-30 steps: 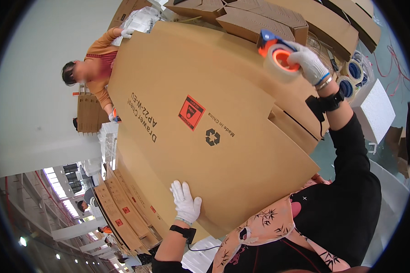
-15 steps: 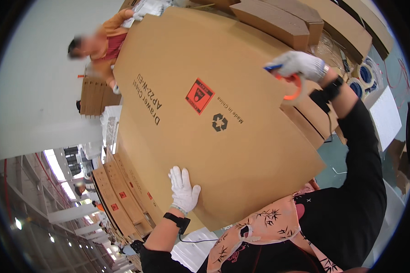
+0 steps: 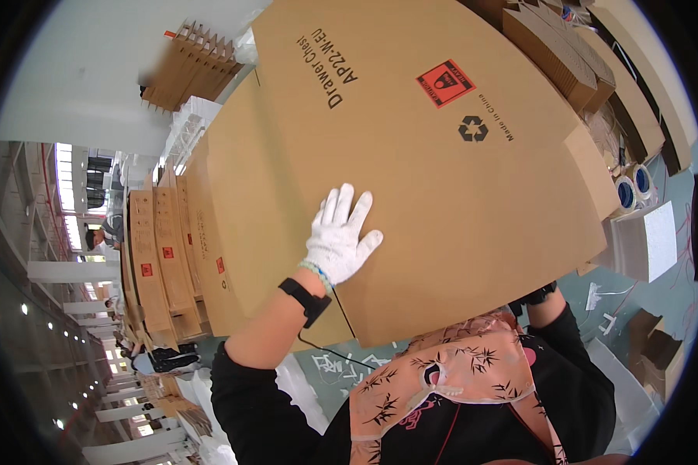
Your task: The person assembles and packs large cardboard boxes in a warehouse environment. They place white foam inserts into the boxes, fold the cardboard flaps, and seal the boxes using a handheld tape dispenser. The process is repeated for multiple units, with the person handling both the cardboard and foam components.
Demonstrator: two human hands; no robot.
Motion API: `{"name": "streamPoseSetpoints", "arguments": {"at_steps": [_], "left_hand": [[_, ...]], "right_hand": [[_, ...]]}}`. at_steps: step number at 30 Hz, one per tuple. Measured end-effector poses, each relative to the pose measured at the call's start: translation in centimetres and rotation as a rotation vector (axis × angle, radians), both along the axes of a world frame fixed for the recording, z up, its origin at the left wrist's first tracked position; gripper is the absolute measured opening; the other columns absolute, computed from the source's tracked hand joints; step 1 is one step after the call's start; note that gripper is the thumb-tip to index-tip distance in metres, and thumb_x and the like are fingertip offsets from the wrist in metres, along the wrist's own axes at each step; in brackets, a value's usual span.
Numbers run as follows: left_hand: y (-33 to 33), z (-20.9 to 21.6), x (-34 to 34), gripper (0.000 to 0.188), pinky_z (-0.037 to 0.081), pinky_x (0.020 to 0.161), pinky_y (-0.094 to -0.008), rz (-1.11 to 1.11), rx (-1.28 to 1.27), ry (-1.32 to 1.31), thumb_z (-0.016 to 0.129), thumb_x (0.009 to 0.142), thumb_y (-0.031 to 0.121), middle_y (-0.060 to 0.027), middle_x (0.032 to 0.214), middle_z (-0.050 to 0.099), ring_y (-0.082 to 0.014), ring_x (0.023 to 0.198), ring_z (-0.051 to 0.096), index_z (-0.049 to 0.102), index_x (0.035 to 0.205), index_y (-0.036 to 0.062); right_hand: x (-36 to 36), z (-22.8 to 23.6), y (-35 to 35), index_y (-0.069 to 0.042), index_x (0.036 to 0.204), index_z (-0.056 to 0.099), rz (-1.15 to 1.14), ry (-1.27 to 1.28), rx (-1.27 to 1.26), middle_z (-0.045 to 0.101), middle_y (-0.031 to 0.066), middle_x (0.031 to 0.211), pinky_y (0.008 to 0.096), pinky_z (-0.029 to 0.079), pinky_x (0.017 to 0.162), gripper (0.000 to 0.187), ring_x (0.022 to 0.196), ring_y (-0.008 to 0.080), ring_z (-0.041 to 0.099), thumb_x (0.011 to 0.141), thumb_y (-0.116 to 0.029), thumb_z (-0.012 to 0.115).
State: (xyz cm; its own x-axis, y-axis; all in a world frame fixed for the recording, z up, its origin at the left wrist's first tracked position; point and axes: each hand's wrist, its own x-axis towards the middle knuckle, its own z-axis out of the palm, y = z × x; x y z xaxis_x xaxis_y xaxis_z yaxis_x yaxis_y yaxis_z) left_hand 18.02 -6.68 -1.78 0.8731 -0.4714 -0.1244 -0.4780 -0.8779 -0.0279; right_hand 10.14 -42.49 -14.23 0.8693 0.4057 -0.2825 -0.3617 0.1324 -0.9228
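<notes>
A large brown cardboard carton (image 3: pixel 419 225) fills the middle, with dark print and a red warning label on its top face. My left hand (image 3: pixel 340 236), in a white knitted glove, lies flat on this face with its fingers spread, beside a seam between the panels. At the carton's near right edge, my right wrist with its black strap (image 3: pixel 537 294) shows. The carton's edge hides that hand and its fingers, so what it touches or holds cannot be seen.
Folded cardboard pieces (image 3: pixel 554 58) lie at the far right, near rolls of tape (image 3: pixel 634 188) and a white foam block (image 3: pixel 645 242). More printed cartons (image 3: pixel 163 248) stand at the left. White scraps (image 3: pixel 341 368) litter the green floor.
My right hand, which held an orange and blue tool over the carton, has dropped below its near edge. The view has shifted; the person at the far end is no longer seen.
</notes>
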Motion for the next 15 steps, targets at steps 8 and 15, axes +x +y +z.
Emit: {"name": "streamPoseSetpoints", "arguments": {"at_steps": [8, 15], "left_hand": [[5.4, 3.0, 3.7, 0.060, 0.048, 0.105, -0.0430, -0.129, 0.132, 0.275, 0.049, 0.099, 0.039, -0.0126, 0.164, 0.030, -0.0333, 0.128, 0.057, 0.039, 0.155, 0.0206], [6.9, 1.3, 2.7, 0.061, 0.045, 0.110, -0.0425, -0.169, 0.024, 0.253, 0.046, 0.099, 0.040, -0.0107, 0.166, 0.027, -0.0324, 0.137, 0.049, 0.036, 0.157, 0.0225]], "right_hand": [[1.1, -0.3, 6.2, 0.000, 0.133, 0.060, -0.293, -0.138, -0.256, 0.063, 0.0133, 0.129, 0.0354, 0.048, 0.101, 0.045, 0.117, 0.0231, 0.060, 0.092, -0.020, 0.064], [-3.1, 0.7, 11.7, -0.002, 0.136, 0.058, -0.333, -0.114, -0.259, 0.059, 0.0140, 0.137, 0.0378, 0.046, 0.105, 0.045, 0.124, 0.0254, 0.057, 0.096, -0.022, 0.063]]}}
